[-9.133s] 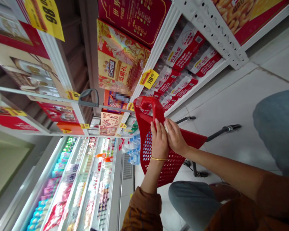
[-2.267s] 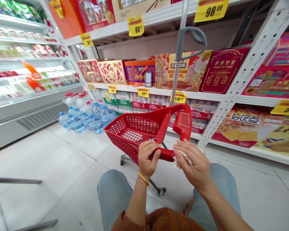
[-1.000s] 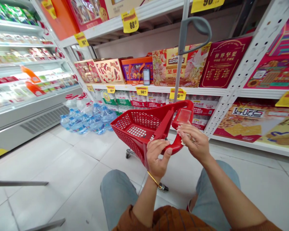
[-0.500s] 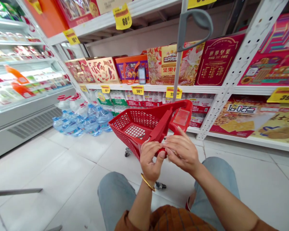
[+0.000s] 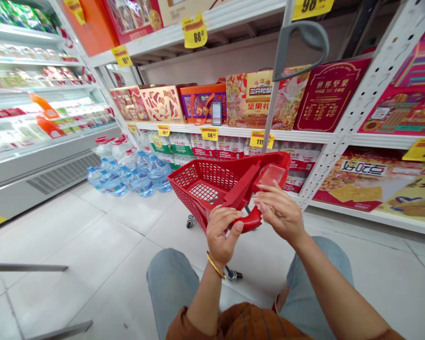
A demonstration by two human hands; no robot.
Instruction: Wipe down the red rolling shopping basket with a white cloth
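A red plastic shopping cart [image 5: 205, 182] on castors stands in front of my knees, its grey pull handle [image 5: 297, 47] rising up at the right. My left hand [image 5: 221, 233], with a gold bangle on the wrist, is closed round the cart's red rear rim. My right hand [image 5: 281, 212] is pressed against the red handle block just right of it, fingers curled; a small white cloth or wipe barely shows under the fingers.
White shelving [image 5: 340, 137] ahead holds gift boxes [image 5: 258, 97] above and shrink-wrapped water packs below, with yellow price tags. Large water bottles [image 5: 127, 172] sit on the floor at the left, next to an open chiller cabinet [image 5: 31, 118]. The floor is pale tile.
My right hand has moved right along the rear rim, from beside my left hand toward the handle block. The left hand keeps its grip.
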